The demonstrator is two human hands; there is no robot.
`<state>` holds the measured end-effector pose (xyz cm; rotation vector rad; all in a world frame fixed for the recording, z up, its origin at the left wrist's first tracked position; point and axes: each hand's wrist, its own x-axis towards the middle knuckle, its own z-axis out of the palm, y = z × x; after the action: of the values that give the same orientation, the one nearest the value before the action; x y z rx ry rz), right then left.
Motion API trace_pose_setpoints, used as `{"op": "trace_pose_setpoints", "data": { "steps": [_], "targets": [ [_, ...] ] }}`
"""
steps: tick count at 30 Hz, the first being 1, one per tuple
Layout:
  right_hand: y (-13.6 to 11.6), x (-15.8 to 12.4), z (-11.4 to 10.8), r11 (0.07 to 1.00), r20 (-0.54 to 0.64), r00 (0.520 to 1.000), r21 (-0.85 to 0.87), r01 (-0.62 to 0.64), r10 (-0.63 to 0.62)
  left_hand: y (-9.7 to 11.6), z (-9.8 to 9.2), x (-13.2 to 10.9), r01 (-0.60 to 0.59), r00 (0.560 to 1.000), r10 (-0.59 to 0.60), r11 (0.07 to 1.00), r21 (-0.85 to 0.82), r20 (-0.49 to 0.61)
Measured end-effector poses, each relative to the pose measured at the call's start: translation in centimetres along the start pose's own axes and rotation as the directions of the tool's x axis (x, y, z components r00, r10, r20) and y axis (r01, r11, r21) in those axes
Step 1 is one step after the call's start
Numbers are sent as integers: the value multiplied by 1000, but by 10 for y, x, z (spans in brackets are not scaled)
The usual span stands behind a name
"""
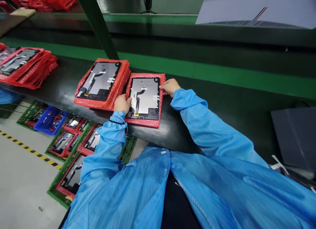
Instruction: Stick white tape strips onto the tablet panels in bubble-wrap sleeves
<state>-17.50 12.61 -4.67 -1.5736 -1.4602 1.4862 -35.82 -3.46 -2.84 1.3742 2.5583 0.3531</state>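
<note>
A flat screen panel (148, 100) with a dark frame, silver back and black ribbon cable lies on red bubble wrap (148, 123) on the dark bench. My left hand (122, 104) grips the left edge of this panel and wrap, thumb on top. At the upper right edge, my right hand (170, 87) pinches the same panel and wrap between thumb and fingers. Just left of it stands a stack of red wraps (118, 90) with another similar panel (100, 80) on top.
Another stack of wrapped panels (37, 69) sits at the far left. Green crates (58, 186) and a blue basket (50, 120) hold panels below the bench. A green post (97, 24) rises behind the stack. A dark grey box (296, 136) stands at right.
</note>
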Motion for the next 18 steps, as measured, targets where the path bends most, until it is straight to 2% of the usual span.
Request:
{"op": "trace_pose_setpoints", "data": {
  "steps": [2,5,9,15,16,18],
  "targets": [
    [-2,-6,-1,998,-15,998,-7,-64,64,-1,5,2,-27,998,25,999,-36,-49],
    [-9,-12,0,999,-50,998,-12,-38,37,1,5,5,-30,996,25,998,-58,-86],
    [-13,-18,-3,994,-54,995,-70,-84,81,11,1,5,27,998,-29,999,-35,-52],
    [-12,-21,-6,993,-5,993,11,-115,115,13,-1,2,45,999,-45,999,-8,-17],
    [-12,-22,-6,994,4,994,7,-114,114,12,-3,2,42,999,-42,999,-5,-11],
    [-10,-31,-10,1000,27,999,0,-31,31,11,-7,-2,31,999,-31,999,19,-15]
  ]
}}
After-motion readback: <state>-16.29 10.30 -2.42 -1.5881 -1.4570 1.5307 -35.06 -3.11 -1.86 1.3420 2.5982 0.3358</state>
